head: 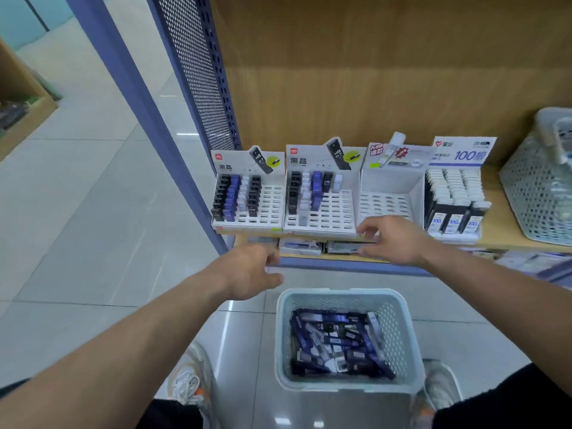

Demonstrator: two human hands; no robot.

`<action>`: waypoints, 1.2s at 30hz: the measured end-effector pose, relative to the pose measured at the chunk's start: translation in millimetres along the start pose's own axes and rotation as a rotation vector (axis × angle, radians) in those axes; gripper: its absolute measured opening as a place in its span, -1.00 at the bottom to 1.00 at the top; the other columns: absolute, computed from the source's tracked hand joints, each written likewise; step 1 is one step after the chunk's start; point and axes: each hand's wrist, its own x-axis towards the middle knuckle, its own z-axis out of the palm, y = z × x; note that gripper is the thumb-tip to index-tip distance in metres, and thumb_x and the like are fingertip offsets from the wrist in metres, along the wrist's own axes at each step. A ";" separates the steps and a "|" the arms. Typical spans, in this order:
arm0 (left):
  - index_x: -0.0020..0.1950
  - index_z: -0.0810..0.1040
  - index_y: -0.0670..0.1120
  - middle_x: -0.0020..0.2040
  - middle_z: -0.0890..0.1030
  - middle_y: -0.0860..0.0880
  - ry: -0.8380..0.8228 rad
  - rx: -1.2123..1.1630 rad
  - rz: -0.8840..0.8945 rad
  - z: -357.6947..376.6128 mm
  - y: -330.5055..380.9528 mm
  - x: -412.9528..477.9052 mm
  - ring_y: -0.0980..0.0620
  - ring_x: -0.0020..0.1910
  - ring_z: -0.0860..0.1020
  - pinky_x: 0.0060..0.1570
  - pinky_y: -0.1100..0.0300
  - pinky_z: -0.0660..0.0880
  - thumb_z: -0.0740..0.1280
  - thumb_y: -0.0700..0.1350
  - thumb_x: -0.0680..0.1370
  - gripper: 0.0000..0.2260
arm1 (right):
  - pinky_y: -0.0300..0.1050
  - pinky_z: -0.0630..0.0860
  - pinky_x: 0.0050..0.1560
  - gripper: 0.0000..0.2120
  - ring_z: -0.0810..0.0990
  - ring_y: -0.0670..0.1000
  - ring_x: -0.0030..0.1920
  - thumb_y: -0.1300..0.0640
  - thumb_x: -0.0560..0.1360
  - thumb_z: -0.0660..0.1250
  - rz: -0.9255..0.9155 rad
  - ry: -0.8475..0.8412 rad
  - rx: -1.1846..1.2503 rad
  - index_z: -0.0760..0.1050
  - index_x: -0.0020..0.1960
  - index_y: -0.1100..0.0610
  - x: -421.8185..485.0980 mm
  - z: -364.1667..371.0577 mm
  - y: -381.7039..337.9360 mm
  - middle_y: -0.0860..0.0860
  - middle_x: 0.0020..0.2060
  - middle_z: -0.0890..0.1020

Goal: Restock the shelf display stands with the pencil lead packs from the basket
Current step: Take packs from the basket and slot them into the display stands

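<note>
With left hand (pixel 253 270) and right hand (pixel 393 239) loose and empty, the packs (pixel 337 342) look light, stiff, slick: pinch their long sides.

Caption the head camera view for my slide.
Left hand and right hand reach toward display stands; basket holds lead packs.

Person's clothing and footwear as recorded.
The left hand (pixel 250 270) and right hand (pixel 393 239) were bare, as were both forearms (pixel 139 329). Black legwear (pixel 510 404) covered the thighs. Pale grey sneakers (pixel 188 382) with white laces carried orange accents.
</note>
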 end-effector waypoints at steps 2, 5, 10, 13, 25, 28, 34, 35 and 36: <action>0.40 0.46 0.01 0.33 0.52 0.03 -0.061 0.040 0.021 25.5 7.2 -1.0 0.00 0.28 0.51 0.27 0.11 0.45 0.35 0.15 0.60 -0.58 | -0.11 0.48 0.07 -0.58 0.58 -0.01 0.01 -0.04 0.48 0.49 0.078 -0.021 0.083 0.54 0.29 0.04 -24.0 17.8 25.5 -0.02 0.11 0.62; 0.45 0.42 -0.01 0.35 0.51 -0.02 -0.144 0.122 0.058 65.0 15.1 1.2 -0.02 0.30 0.47 0.32 0.07 0.42 0.34 0.14 0.61 -0.54 | -0.14 0.43 0.04 -0.57 0.57 -0.02 0.01 0.00 0.48 0.50 0.176 0.033 0.259 0.53 0.30 0.08 -56.6 58.3 56.4 -0.01 0.12 0.60; 0.42 0.43 -0.03 0.31 0.53 -0.05 -0.180 0.105 0.034 124.9 23.4 17.5 -0.05 0.24 0.50 0.27 0.02 0.46 0.35 0.09 0.60 -0.57 | -0.03 0.51 0.08 -0.50 0.57 0.05 0.00 0.00 0.47 0.51 0.401 0.232 0.446 0.49 0.35 0.08 -95.2 126.4 91.5 0.04 0.16 0.58; 0.42 0.45 -0.03 0.30 0.55 -0.04 -0.170 0.001 0.001 163.4 26.7 32.3 -0.05 0.21 0.53 0.24 0.04 0.49 0.40 0.06 0.58 -0.56 | -0.01 0.51 0.12 -0.44 0.57 0.05 0.05 -0.03 0.48 0.49 0.475 0.226 0.493 0.42 0.40 0.07 -103.1 155.1 105.6 0.05 0.21 0.55; 0.51 0.37 0.02 0.49 0.40 -0.06 -0.211 -0.102 -0.026 285.9 36.3 105.3 -0.11 0.46 0.35 0.44 0.04 0.34 0.46 0.19 0.48 -0.34 | -0.10 0.38 -0.04 -0.72 0.54 0.10 -0.07 0.02 0.64 0.22 0.517 0.248 0.618 0.41 0.33 0.06 -74.6 217.7 121.1 0.00 -0.04 0.58; 0.47 0.40 0.03 0.44 0.44 -0.02 -0.163 -0.155 -0.031 300.0 36.5 118.4 -0.06 0.43 0.38 0.41 0.05 0.36 0.49 0.22 0.44 -0.33 | -0.06 0.43 -0.04 -0.75 0.58 0.14 -0.07 0.00 0.66 0.18 0.509 0.269 0.612 0.43 0.26 0.07 -75.7 223.1 120.5 0.07 -0.05 0.63; 0.25 0.46 0.04 0.25 0.49 0.03 -0.231 -0.231 -0.052 323.0 40.3 131.2 0.01 0.18 0.49 0.10 0.11 0.44 0.53 0.27 0.38 -0.43 | -0.10 0.40 -0.07 -0.77 0.60 0.18 -0.06 0.01 0.66 0.18 0.512 0.280 0.596 0.45 0.21 0.12 -74.3 221.5 119.1 0.06 -0.09 0.62; 0.21 0.45 0.04 0.21 0.50 0.03 -0.237 -0.223 -0.048 323.7 39.8 132.5 0.01 0.14 0.49 0.04 0.12 0.42 0.53 0.27 0.38 -0.45 | -0.08 0.42 -0.07 -0.77 0.60 0.19 -0.06 0.01 0.66 0.18 0.511 0.279 0.592 0.45 0.20 0.12 -74.3 221.4 118.9 0.07 -0.08 0.62; 0.17 0.43 0.05 0.18 0.50 0.03 -0.246 -0.221 -0.046 324.3 39.1 133.5 0.00 0.11 0.50 0.00 0.11 0.41 0.54 0.27 0.38 -0.47 | -0.06 0.44 -0.07 -0.77 0.60 0.20 -0.06 0.01 0.66 0.18 0.513 0.280 0.584 0.45 0.20 0.12 -74.3 221.3 118.2 0.09 -0.08 0.63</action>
